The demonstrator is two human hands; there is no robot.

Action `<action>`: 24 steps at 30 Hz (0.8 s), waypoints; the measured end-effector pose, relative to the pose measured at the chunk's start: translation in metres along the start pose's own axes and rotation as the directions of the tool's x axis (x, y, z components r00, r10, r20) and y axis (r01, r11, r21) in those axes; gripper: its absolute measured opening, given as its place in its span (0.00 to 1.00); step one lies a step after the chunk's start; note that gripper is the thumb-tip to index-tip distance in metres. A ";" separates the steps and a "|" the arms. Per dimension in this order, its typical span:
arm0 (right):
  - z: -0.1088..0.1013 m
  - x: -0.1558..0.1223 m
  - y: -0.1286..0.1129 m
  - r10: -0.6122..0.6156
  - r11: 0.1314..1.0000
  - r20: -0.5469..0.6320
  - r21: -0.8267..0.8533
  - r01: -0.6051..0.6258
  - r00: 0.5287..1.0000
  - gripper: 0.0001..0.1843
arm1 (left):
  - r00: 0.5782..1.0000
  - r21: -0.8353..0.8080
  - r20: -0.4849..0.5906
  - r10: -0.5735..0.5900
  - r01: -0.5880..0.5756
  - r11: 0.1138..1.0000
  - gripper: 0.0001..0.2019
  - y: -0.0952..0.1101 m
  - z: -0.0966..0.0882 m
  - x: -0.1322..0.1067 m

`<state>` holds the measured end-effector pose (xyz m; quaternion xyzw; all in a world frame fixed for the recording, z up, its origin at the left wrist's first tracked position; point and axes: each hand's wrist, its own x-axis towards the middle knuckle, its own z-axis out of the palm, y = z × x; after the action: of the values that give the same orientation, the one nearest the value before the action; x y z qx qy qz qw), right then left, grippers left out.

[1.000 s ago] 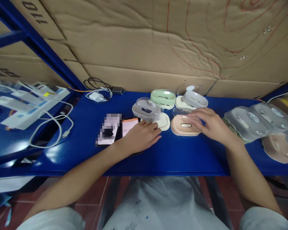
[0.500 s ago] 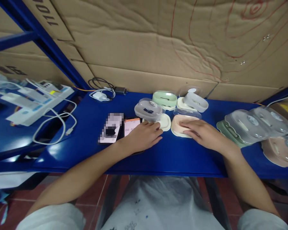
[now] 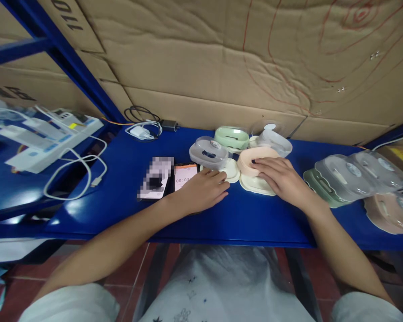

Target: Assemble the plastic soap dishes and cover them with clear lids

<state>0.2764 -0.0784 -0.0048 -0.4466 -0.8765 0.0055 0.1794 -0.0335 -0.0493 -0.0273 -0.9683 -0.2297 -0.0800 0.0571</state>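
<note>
My right hand [image 3: 280, 176] grips the peach soap dish tray [image 3: 246, 161], an oval tray with a slot in its bottom, fingers inside it. The tray is tilted up and apart from its cream base [image 3: 257, 184], which lies just below on the table. My left hand [image 3: 206, 190] lies palm down with loose fingers, covering part of a phone [image 3: 184, 175]. Its fingertips are at another cream base [image 3: 233, 171]; whether they touch it is hard to tell. Behind that hand sits a grey soap dish tray [image 3: 204, 154] with a clear lid over it.
Farther back stand a green soap dish tray [image 3: 231, 138] and a whitish one [image 3: 277, 142]. Lidded soap dishes [image 3: 336, 179] are grouped at the right. A second phone [image 3: 156, 179], coiled cables [image 3: 141, 132] and a power strip [image 3: 53, 145] lie leftward. Cardboard [image 3: 188, 58] walls the back.
My right hand has lifted the peach tray off its cream base and moved it slightly back, showing more of the base. My left hand has hardly moved.
</note>
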 end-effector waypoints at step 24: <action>-0.002 -0.011 -0.019 -0.011 1.000 0.226 0.010 0.009 0.974 0.44 | 0.989 -0.011 -0.062 0.132 -0.133 0.991 0.07 0.015 0.002 0.000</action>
<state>0.2677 -0.0990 -0.0034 -0.4377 -0.8936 0.0593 0.0805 -0.0267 -0.0620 -0.0306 -0.9789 -0.1622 -0.1074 0.0619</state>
